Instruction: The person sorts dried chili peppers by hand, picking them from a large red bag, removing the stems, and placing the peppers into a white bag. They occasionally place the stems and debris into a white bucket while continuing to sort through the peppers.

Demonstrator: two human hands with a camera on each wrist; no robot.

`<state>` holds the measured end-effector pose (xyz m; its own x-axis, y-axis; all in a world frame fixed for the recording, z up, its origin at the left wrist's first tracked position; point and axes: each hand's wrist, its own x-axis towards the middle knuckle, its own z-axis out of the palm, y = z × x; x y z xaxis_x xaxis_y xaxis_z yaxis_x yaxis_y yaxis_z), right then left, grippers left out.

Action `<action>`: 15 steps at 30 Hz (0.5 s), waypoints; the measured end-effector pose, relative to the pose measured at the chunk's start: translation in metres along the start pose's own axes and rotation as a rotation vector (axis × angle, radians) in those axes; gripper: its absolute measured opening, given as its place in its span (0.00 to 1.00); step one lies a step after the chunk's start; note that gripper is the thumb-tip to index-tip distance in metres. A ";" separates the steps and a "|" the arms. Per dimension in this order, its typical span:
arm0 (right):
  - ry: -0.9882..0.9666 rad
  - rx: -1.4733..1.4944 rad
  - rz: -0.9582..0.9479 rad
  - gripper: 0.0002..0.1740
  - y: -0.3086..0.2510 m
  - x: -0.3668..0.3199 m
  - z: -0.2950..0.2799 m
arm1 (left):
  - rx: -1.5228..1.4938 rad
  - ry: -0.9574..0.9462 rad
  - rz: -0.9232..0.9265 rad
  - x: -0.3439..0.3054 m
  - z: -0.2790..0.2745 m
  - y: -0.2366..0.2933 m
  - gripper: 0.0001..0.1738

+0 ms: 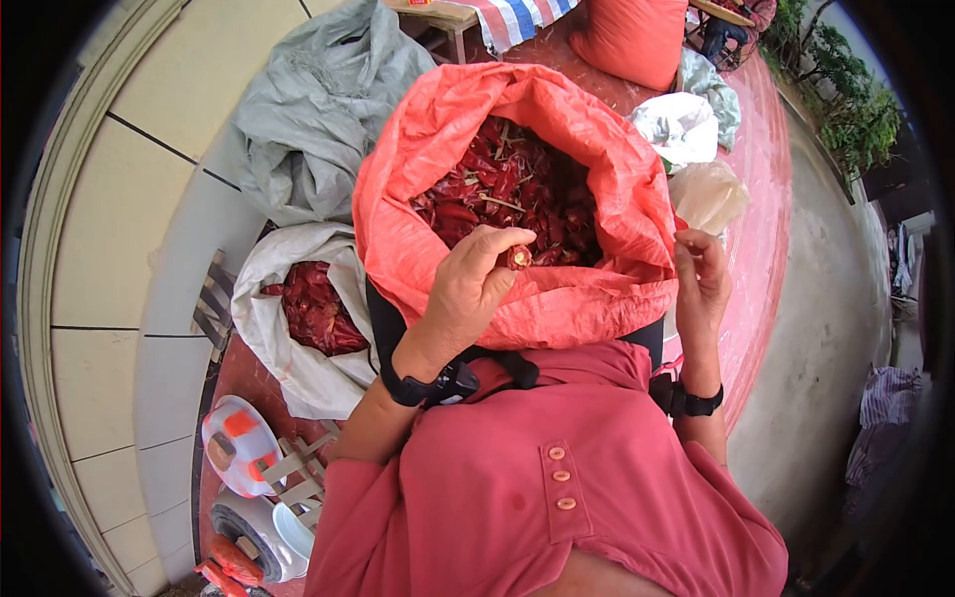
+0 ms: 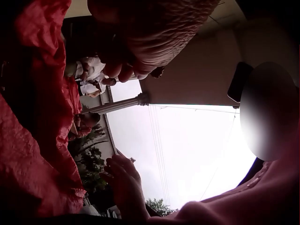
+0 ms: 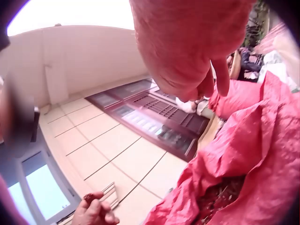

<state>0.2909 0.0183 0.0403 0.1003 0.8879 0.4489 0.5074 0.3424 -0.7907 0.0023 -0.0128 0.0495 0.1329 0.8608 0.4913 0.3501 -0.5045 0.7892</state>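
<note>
The left hand (image 1: 468,284) grips a dried red pepper (image 1: 518,257), its pale hollow end facing up, over the near rim of a large red sack (image 1: 552,313). Dark red dried peppers (image 1: 502,184) lie inside that sack. At the sack's right edge the right hand (image 1: 702,284) has bent fingers, with a small red piece (image 1: 680,222) at its fingertips. The right wrist view shows the pepper (image 3: 88,198) in the left hand (image 3: 95,214). In the left wrist view the right hand (image 2: 124,183) is raised with its fingertips close together.
A white sack (image 1: 298,383) of red peppers stands left of the red one, below a grey-green sack (image 1: 298,129). Plastic bags (image 1: 708,196) lie at the right. A basin (image 1: 239,443) is at the lower left; a full red sack (image 1: 629,40) stands behind.
</note>
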 end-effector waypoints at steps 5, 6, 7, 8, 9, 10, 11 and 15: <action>0.009 -0.350 0.235 0.12 0.073 -0.010 -0.041 | 0.042 -0.003 0.038 0.005 0.004 -0.001 0.12; -0.010 -0.486 0.303 0.13 0.076 -0.011 -0.045 | 0.061 0.000 0.041 0.005 0.004 -0.002 0.12; 0.020 -0.494 0.264 0.15 0.085 -0.011 -0.046 | 0.081 0.004 0.045 0.007 0.005 -0.001 0.12; 0.032 -0.416 0.251 0.14 0.090 -0.009 -0.049 | 0.103 0.006 0.049 0.008 0.006 -0.001 0.12; 0.043 -0.337 0.239 0.12 0.073 -0.001 -0.045 | 0.111 0.008 0.030 0.009 0.007 0.000 0.12; 0.056 -0.258 0.238 0.11 0.053 0.003 -0.039 | 0.118 0.000 0.007 0.009 0.008 0.000 0.12; 0.034 0.078 0.230 0.07 0.032 0.005 -0.028 | 0.125 -0.012 -0.013 0.009 0.010 0.001 0.12; -0.331 0.130 -0.061 0.07 -0.075 0.008 0.014 | 0.148 -0.029 -0.057 0.010 0.021 0.001 0.15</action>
<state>0.2421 0.0042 0.0975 -0.2204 0.9086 0.3549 0.3887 0.4155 -0.8224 0.0231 -0.0033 0.0472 0.1348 0.8905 0.4346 0.4904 -0.4410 0.7517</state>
